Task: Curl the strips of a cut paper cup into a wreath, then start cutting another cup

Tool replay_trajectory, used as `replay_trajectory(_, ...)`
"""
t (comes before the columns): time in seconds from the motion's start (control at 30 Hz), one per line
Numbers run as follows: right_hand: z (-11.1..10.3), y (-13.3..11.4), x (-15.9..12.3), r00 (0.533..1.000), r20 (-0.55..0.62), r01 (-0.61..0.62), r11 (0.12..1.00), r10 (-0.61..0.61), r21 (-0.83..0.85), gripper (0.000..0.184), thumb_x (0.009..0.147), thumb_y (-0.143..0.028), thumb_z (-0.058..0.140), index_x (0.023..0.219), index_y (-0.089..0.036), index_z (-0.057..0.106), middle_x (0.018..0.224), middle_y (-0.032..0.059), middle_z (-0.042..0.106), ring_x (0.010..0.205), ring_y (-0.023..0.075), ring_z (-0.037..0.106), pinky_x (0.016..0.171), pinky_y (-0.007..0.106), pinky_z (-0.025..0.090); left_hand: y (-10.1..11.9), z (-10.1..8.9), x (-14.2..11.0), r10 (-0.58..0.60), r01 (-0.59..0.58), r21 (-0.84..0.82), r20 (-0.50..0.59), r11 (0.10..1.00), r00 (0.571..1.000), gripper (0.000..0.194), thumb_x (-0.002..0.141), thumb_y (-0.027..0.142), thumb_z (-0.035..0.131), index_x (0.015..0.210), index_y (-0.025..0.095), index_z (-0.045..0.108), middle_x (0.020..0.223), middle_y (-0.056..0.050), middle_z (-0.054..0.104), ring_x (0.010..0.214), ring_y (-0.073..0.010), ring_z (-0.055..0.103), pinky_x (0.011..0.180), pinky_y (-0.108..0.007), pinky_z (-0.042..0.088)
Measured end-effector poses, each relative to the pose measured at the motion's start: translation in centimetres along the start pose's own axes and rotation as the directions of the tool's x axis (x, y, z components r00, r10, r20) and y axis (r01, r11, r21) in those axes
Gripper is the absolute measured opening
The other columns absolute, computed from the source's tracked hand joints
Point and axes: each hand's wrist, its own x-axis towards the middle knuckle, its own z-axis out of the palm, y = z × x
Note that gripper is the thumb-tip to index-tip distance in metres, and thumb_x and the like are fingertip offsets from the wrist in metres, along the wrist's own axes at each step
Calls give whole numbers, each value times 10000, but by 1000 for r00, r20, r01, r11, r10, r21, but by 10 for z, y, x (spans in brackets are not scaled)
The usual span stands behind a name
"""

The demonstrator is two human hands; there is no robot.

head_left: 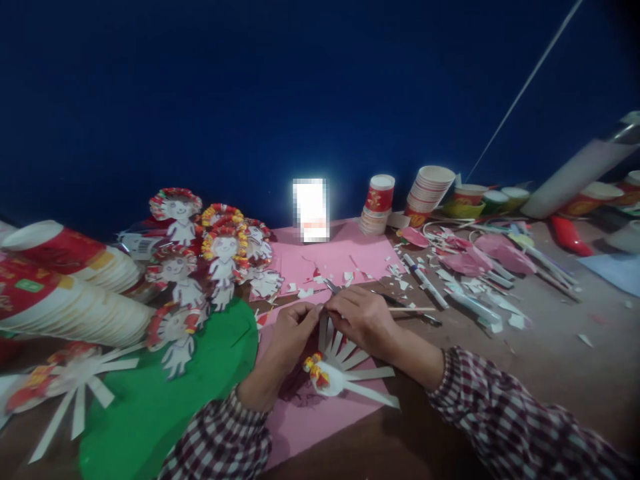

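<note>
A paper cup cut into strips [330,381] is fanned out over the pink paper, with a few strips rolled into red and yellow curls near its base. My left hand [295,333] pinches the end of one upright strip between thumb and fingers. Closed at the same strip end, my right hand [363,319] meets the left one. A thin wooden stick [415,309] sticks out past the right hand; whether that hand grips it or it lies behind, I cannot tell. Between the fingertips, the strip's end is mostly hidden.
Left lie stacked paper cups [100,303], curled-cup figures with paper dolls [223,257], and green card [200,400]. Pink sheets [340,250], a glowing blurred screen [311,210] and more cup stacks [430,190] stand ahead. Paper scraps, a marker [425,281] and pink cutouts [465,260] lie right.
</note>
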Motion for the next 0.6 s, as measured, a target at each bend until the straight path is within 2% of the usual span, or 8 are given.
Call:
replay_trajectory(0.3, -3, -1, 2, 1000, 10, -18, 1000, 18, 0, 162, 896, -178, 470, 821, -162, 613, 745, 47, 625, 757, 152, 561, 729, 251, 443, 3, 0, 2, 20, -17, 128, -17, 992, 1000, 272, 772, 380, 578, 679, 135, 650, 653, -21, 608, 623, -131, 513, 573, -223, 395)
replay_trajectory(0.6, -3, 0, -1, 998, 39, -53, 998, 52, 46, 142, 894, -187, 477, 887, -164, 617, 801, 57, 640, 796, 162, 576, 754, 264, 448, 7, -1, 2, 14, -14, 88, 5, 996, 1000, 230, 759, 354, 594, 715, 138, 659, 664, -19, 626, 624, -130, 532, 579, -220, 413)
